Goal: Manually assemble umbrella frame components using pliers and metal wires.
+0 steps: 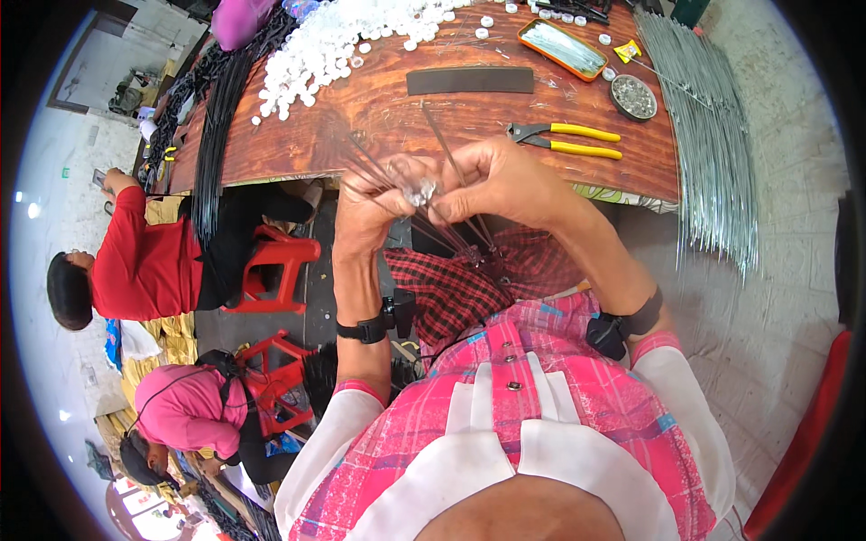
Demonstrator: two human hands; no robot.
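Note:
In front of my body, above the checked cloth (451,293) on my lap, my two hands meet. Several thin dark rods fan out between them, their lower ends gathered near the cloth. My left hand (370,203) has its fingers closed round some of these rods, partly blurred. A small clear faceted piece (419,191) sits where the fingertips of both hands come together. Thumb and forefinger of my right hand (501,185) pinch at that piece, and one dark rod (437,131) passes up beside them. The exact joint between rods and piece is hidden by fingers.
On the wooden table (298,149) lie yellow-handled pliers (586,150), a dark flat bar (469,81), many white caps (316,63), an orange-rimmed tray (552,65) and a bowl (633,116). Grey wires (717,153) and black wires (216,135) overhang. Two people sit left near red stools (284,275).

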